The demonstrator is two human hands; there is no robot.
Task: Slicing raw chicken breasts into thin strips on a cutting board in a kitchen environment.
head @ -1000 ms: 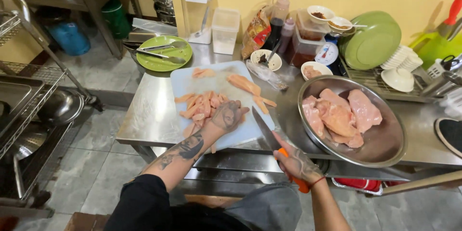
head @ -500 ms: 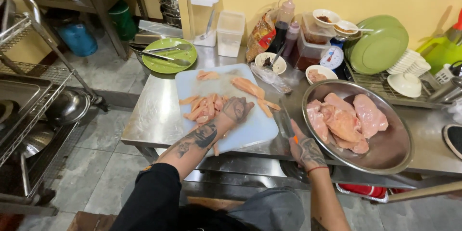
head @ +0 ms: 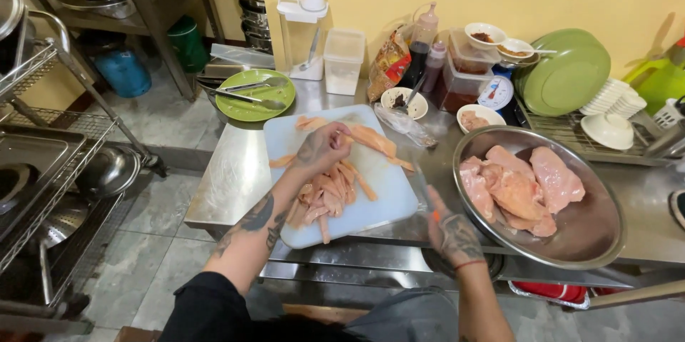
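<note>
- Raw chicken strips (head: 330, 196), pale pink and glistening, heaped in a loose pile at the centre of a white cutting board (head: 389, 203).
- Longer uncut pieces (head: 371, 139) stretched across the board's far edge, orange-pink, touching the strips' upper end.
- Left hand (head: 321, 148) pressed down on the top of the pile, fingers curled over the meat, tattooed forearm reaching in from below.
- Right hand (head: 453, 231) closed around an orange-handled knife (head: 426, 192) at the board's right edge, blade blurred and angled up toward the board.
- Whole chicken breasts (head: 521, 185), smooth and pink, piled in a wide steel bowl (head: 592, 235) just right of the board.
- Board and bowl set on a steel table (head: 228, 185), board overhanging the near edge slightly.
- Green plate (head: 246, 106) with tongs lying beyond the board's left corner.
- Small white bowls (head: 407, 103), sauce bottles (head: 422, 46), tubs and a kitchen scale (head: 496, 92) lined against the yellow wall.
- Large green plate (head: 567, 71) leaning upright beside stacked white dishes (head: 614, 103) on a rack at far right.
</note>
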